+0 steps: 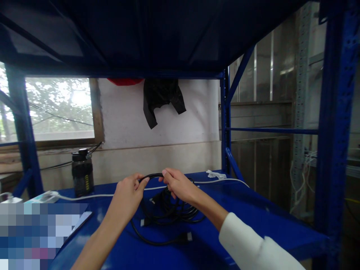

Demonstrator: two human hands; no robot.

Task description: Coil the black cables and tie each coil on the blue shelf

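Both of my hands grip a black cable [153, 175] above a blue shelf surface. My left hand [129, 191] pinches it between thumb and fingers on the left. On the right, my right hand [176, 183] has its fingers closed round the same cable. The stretch between the hands bows slightly upward. One length hangs below my left hand and runs along the shelf to a plug [185, 237] with a pale metal end. Behind and below the hands lies a loose heap of coiled black cables [180, 213], with another connector [145, 222] at its left edge.
A dark water bottle [83, 174] stands at the back left. A white cord [98, 195] crosses the blue shelf [253, 228] from a power strip [46, 197]. Crumpled white plastic [216, 174] lies at the back. Blue uprights [332, 150] and an upper shelf [135, 41] frame the space.
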